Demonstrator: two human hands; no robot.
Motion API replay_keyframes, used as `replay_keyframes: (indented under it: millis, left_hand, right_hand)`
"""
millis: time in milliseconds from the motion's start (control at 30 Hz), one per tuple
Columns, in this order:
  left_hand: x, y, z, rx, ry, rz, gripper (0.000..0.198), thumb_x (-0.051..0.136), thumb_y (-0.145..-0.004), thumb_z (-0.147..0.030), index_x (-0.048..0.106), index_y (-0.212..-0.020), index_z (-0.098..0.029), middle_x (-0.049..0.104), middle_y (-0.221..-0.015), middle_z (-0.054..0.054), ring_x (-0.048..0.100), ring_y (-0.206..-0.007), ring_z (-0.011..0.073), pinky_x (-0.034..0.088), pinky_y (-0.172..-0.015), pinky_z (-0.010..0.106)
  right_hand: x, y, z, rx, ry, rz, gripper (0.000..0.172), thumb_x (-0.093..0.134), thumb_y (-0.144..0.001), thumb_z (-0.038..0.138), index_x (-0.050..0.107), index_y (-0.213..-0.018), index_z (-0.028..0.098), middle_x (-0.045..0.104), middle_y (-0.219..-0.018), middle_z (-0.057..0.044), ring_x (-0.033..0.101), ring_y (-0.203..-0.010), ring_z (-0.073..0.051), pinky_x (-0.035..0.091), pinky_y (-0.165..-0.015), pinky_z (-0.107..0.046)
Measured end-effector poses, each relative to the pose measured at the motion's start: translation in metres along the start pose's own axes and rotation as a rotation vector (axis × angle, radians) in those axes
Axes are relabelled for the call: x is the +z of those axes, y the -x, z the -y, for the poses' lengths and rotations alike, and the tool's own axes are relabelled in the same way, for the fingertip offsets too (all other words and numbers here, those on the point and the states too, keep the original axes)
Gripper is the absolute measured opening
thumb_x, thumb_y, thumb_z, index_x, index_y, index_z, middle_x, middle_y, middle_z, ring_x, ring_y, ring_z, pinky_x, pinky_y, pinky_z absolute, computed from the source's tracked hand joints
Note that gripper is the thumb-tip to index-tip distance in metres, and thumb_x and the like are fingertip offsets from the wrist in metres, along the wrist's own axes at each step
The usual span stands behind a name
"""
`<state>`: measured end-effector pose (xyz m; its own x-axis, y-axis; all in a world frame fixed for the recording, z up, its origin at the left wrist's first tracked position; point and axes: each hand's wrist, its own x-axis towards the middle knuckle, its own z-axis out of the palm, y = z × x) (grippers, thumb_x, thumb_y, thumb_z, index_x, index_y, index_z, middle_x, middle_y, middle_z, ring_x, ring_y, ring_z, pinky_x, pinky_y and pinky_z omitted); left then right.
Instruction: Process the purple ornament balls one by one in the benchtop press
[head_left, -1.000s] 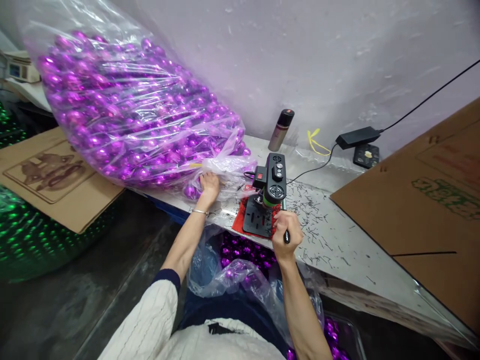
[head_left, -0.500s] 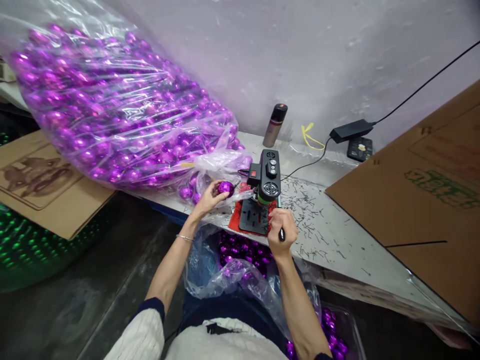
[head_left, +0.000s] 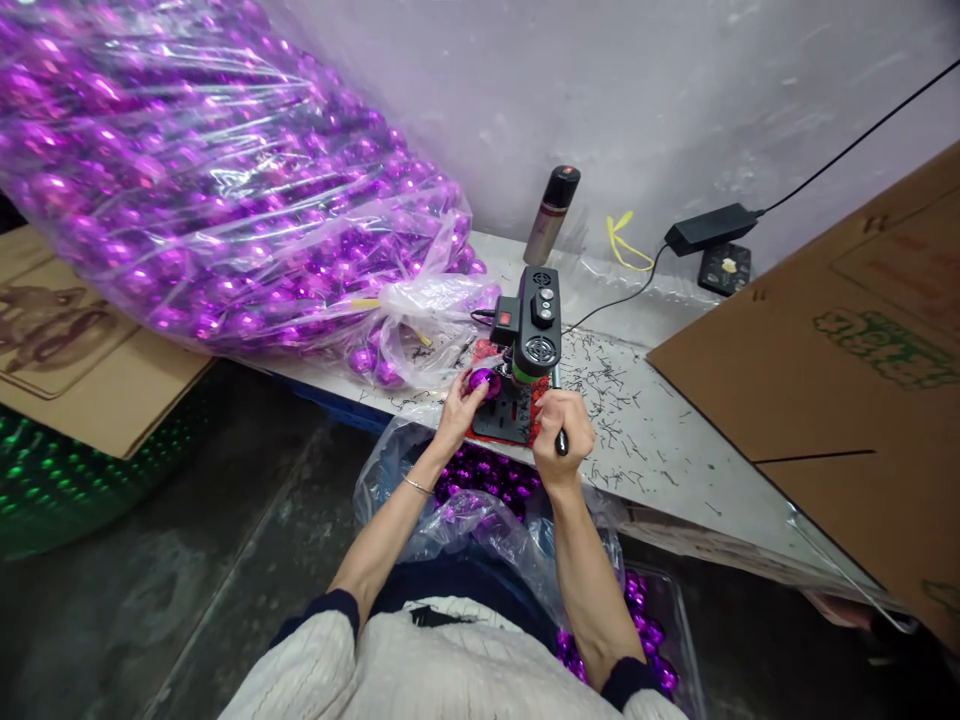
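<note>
A shiny purple ball ornament point(head_left: 484, 383) is pinched in my left hand point(head_left: 459, 412), held close to the head of a small black bench drill press point(head_left: 541, 318). The ball is over the left side of the machine's dark base plate point(head_left: 504, 415). My right hand point(head_left: 562, 432) is wrapped round the machine's black-ended lever point(head_left: 562, 442) at its right front. Red material point(head_left: 537, 405) shows around the base. What the tool tip touches is partly hidden by the machine head.
A big clear bag of purple balls point(head_left: 247, 190) fills the left of the bench. An open bag of balls point(head_left: 491, 480) is below the machine. Dark shavings point(head_left: 607, 400) cover the bench. A spray can point(head_left: 552, 215), power adapter point(head_left: 711, 229) and cardboard box point(head_left: 840, 370) stand around.
My left hand has brought the purple ball rightward, from beside the machine to close under its head. My right hand stays on the lever. The camera view has shifted slightly.
</note>
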<state>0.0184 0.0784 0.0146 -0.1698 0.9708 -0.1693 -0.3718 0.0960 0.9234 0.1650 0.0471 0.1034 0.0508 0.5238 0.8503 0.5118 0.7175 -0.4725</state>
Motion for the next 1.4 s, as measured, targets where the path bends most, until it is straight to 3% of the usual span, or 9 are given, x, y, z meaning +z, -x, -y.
replay_keyframes:
  millis: [133, 300, 467, 600, 767, 967, 1233, 1400]
  left_hand:
    - [0.007, 0.006, 0.011, 0.210, -0.325, 0.055, 0.059, 0.072, -0.089, -0.048, 0.056, -0.137, -0.018, 0.069, -0.135, 0.012, 0.066, -0.125, 0.0273, 0.049, -0.113, 0.043]
    - [0.004, 0.014, 0.024, 0.441, -0.694, -0.001, 0.058, 0.072, -0.090, -0.047, 0.056, -0.139, -0.020, 0.067, -0.137, 0.015, 0.063, -0.128, 0.0316, 0.046, -0.114, 0.051]
    - [0.003, 0.011, 0.035, 0.474, -0.758, -0.015, 0.068, 0.073, -0.089, -0.051, 0.051, -0.145, -0.019, 0.065, -0.138, 0.017, 0.062, -0.130, 0.0328, 0.048, -0.112, 0.051]
    - [0.006, 0.009, 0.037, 0.551, -0.771, 0.016, 0.065, 0.072, -0.090, -0.050, 0.052, -0.144, -0.020, 0.064, -0.139, 0.016, 0.060, -0.133, 0.0309, 0.047, -0.114, 0.049]
    - [0.007, 0.010, 0.032, 0.528, -0.765, 0.048, 0.063, 0.073, -0.089, -0.049, 0.052, -0.141, -0.021, 0.065, -0.137, 0.015, 0.062, -0.129, 0.0303, 0.049, -0.112, 0.049]
    - [0.004, 0.013, 0.027, 0.517, -0.781, 0.159, 0.061, 0.076, -0.086, -0.048, 0.056, -0.138, -0.022, 0.066, -0.136, 0.014, 0.060, -0.133, 0.0326, 0.040, -0.119, 0.053]
    - [0.001, 0.010, 0.028, 0.485, -0.763, 0.190, 0.064, 0.075, -0.087, -0.046, 0.053, -0.142, -0.022, 0.065, -0.139, 0.014, 0.059, -0.134, 0.0324, 0.037, -0.122, 0.054]
    - [0.001, 0.009, 0.029, 0.484, -0.742, 0.204, 0.063, 0.074, -0.087, -0.048, 0.054, -0.141, -0.022, 0.065, -0.140, 0.014, 0.060, -0.134, 0.0313, 0.036, -0.123, 0.053]
  right_hand:
    - [-0.002, -0.004, 0.004, 0.024, -0.011, 0.010, 0.027, 0.046, -0.098, 0.014, 0.052, -0.072, 0.022, 0.060, -0.070, 0.001, 0.058, -0.066, -0.013, 0.045, -0.064, -0.029]
    - [-0.003, -0.019, 0.013, 0.124, -0.044, -0.015, 0.030, 0.046, -0.100, 0.017, 0.050, -0.070, 0.023, 0.058, -0.069, 0.001, 0.059, -0.069, -0.013, 0.045, -0.067, -0.030]
    - [-0.003, -0.032, 0.019, 0.159, -0.023, -0.022, 0.031, 0.047, -0.101, 0.020, 0.051, -0.070, 0.023, 0.056, -0.067, 0.002, 0.057, -0.068, -0.012, 0.045, -0.067, -0.030]
    - [-0.004, -0.031, 0.018, 0.153, -0.031, -0.018, 0.030, 0.047, -0.100, 0.020, 0.052, -0.070, 0.022, 0.056, -0.067, 0.002, 0.056, -0.067, -0.012, 0.043, -0.066, -0.029]
    - [-0.005, -0.025, 0.016, 0.157, -0.015, -0.008, 0.030, 0.046, -0.100, 0.021, 0.053, -0.071, 0.022, 0.057, -0.068, 0.001, 0.058, -0.068, -0.013, 0.045, -0.067, -0.031]
    - [-0.004, -0.021, 0.014, 0.169, -0.005, -0.005, 0.029, 0.045, -0.100, 0.021, 0.055, -0.073, 0.023, 0.058, -0.069, -0.001, 0.060, -0.069, -0.015, 0.046, -0.068, -0.032]
    - [-0.006, -0.017, 0.013, 0.121, -0.030, 0.008, 0.028, 0.047, -0.099, 0.017, 0.055, -0.073, 0.022, 0.060, -0.071, 0.000, 0.059, -0.069, -0.014, 0.045, -0.067, -0.031]
    - [-0.001, 0.003, 0.005, 0.106, -0.004, -0.016, 0.026, 0.046, -0.098, 0.017, 0.055, -0.074, 0.022, 0.061, -0.073, -0.001, 0.061, -0.070, -0.015, 0.047, -0.067, -0.031]
